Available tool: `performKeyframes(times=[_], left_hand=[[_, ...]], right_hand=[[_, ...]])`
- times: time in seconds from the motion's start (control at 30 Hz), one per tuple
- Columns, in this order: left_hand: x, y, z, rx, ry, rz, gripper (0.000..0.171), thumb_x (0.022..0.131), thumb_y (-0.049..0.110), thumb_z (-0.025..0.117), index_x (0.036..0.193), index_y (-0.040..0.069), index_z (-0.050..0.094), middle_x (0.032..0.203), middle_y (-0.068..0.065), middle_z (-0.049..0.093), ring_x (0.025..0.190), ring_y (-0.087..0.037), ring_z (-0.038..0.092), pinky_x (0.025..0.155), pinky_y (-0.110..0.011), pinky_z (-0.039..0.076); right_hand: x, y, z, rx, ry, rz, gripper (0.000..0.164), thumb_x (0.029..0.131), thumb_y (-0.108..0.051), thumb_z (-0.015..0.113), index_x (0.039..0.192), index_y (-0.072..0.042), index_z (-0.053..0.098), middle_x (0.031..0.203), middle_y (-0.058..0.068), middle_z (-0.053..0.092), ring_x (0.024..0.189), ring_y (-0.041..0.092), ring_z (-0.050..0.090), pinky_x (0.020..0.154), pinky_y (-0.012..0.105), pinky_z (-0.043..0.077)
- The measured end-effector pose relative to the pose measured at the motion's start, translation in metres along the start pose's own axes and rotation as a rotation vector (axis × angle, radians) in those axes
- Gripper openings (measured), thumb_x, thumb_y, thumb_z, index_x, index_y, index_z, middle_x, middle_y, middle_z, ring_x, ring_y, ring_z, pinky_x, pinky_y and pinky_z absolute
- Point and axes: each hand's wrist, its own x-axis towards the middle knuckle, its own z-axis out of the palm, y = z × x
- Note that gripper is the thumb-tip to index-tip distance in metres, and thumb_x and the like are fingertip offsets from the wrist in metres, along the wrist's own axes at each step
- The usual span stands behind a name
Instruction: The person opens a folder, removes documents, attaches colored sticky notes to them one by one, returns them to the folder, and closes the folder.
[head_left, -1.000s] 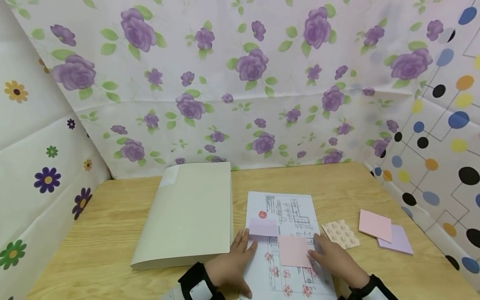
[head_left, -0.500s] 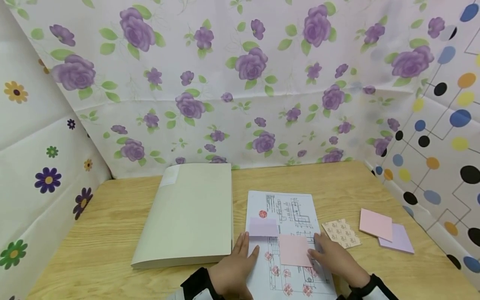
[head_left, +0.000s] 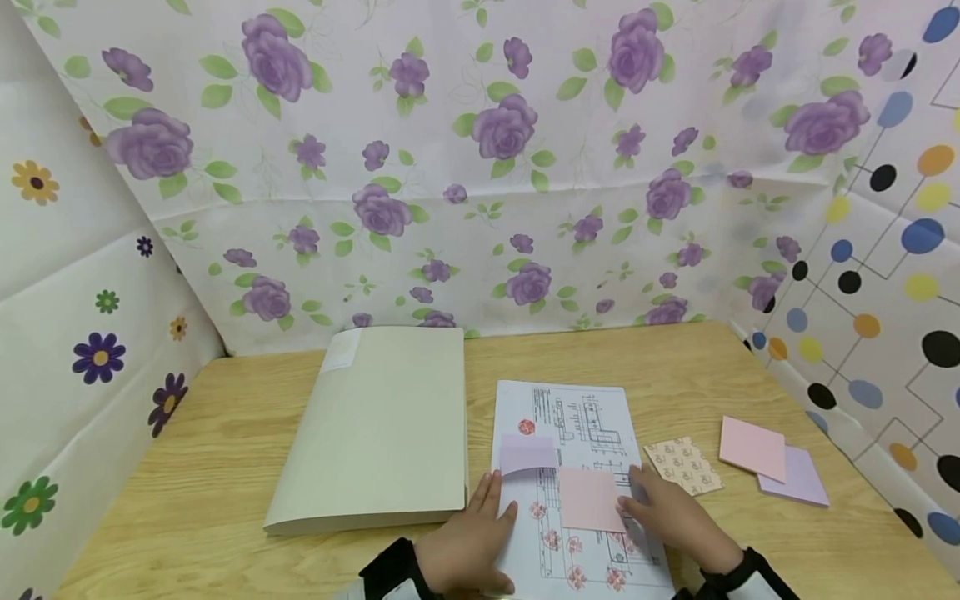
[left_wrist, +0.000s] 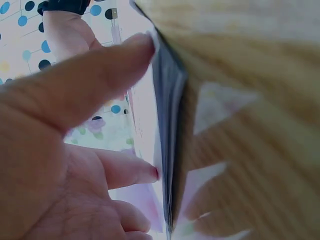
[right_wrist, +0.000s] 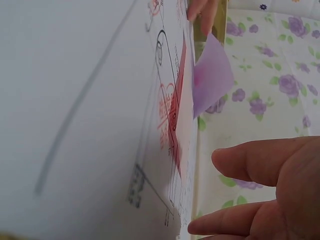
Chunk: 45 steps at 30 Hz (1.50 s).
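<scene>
Papers [head_left: 592,446] between hands [head_left: 471,542] [head_left: 675,517], fine print [head_left: 542,407] illegible

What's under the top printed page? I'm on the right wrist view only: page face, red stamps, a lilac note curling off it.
Observer: More sheets. The left wrist view shows several layered edges along the side of the stack.
Operator: OK. Anything left of it?
Observer: Yes, the head view shows a large pale folder lying there.
Operator: And farthest right on the table?
Observer: A pink pad, lying partly over a lilac pad.
</scene>
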Motion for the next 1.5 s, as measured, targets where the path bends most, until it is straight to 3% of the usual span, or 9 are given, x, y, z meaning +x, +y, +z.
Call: performKeyframes(times=[0.37, 0.67, 0.8, 1.07, 1.3, 1.5], left_hand=[[0.003, 0.001, 0.002, -0.025, 0.016, -0.039, 0.099, 0.066, 0.037, 0.094, 0.149, 0.008, 0.051, 0.166, -0.027, 0.023, 0.156, -0.043, 0.019, 0.109, -0.047, 0.051], [0.003, -0.001, 0.003, -0.008, -0.015, 0.007, 0.095, 0.072, 0.034, 0.09, 0.151, 0.004, 0.047, 0.164, -0.02, 0.035, 0.153, -0.039, 0.032, 0.119, -0.046, 0.04], [0.003, 0.0, 0.005, 0.002, -0.013, 0.008, 0.091, 0.074, 0.032, 0.089, 0.15, 0.004, 0.048, 0.162, -0.019, 0.039, 0.151, -0.037, 0.037, 0.119, -0.048, 0.041], [0.004, 0.001, 0.008, 0.061, 0.013, -0.002, 0.084, 0.076, 0.035, 0.084, 0.148, 0.005, 0.051, 0.16, -0.017, 0.044, 0.148, -0.034, 0.043, 0.116, -0.051, 0.043], [0.004, 0.001, 0.005, 0.054, 0.067, -0.01, 0.065, 0.086, 0.031, 0.075, 0.143, 0.007, 0.058, 0.154, -0.016, 0.052, 0.144, -0.031, 0.049, 0.115, -0.051, 0.045], [0.002, -0.002, 0.006, 0.038, 0.123, 0.044, 0.051, 0.095, 0.027, 0.066, 0.141, 0.004, 0.059, 0.149, -0.018, 0.056, 0.14, -0.034, 0.053, 0.11, -0.051, 0.049]], right_hand=[[0.0, 0.0, -0.001, 0.018, 0.002, 0.013, 0.063, 0.1, -0.024, 0.064, 0.145, 0.014, 0.044, 0.152, 0.043, 0.034, 0.142, 0.058, 0.034, 0.113, 0.067, 0.036], [0.0, 0.003, 0.0, 0.024, 0.01, 0.025, 0.065, 0.1, -0.025, 0.063, 0.146, 0.015, 0.043, 0.152, 0.042, 0.034, 0.142, 0.058, 0.034, 0.114, 0.067, 0.035], [0.0, 0.006, 0.0, 0.032, 0.007, 0.036, 0.065, 0.1, -0.028, 0.063, 0.146, 0.014, 0.043, 0.152, 0.041, 0.035, 0.142, 0.057, 0.035, 0.114, 0.066, 0.035], [0.0, 0.01, 0.0, 0.046, 0.022, 0.021, 0.062, 0.1, -0.024, 0.062, 0.145, 0.014, 0.044, 0.152, 0.038, 0.038, 0.142, 0.055, 0.037, 0.114, 0.064, 0.037], [-0.002, 0.014, -0.003, 0.069, 0.048, -0.025, 0.06, 0.101, -0.022, 0.061, 0.145, 0.015, 0.043, 0.152, 0.037, 0.039, 0.141, 0.054, 0.039, 0.113, 0.063, 0.039], [-0.002, 0.018, -0.007, 0.132, 0.059, -0.014, 0.058, 0.104, -0.021, 0.056, 0.145, 0.016, 0.042, 0.151, 0.035, 0.043, 0.141, 0.053, 0.041, 0.111, 0.062, 0.042]])
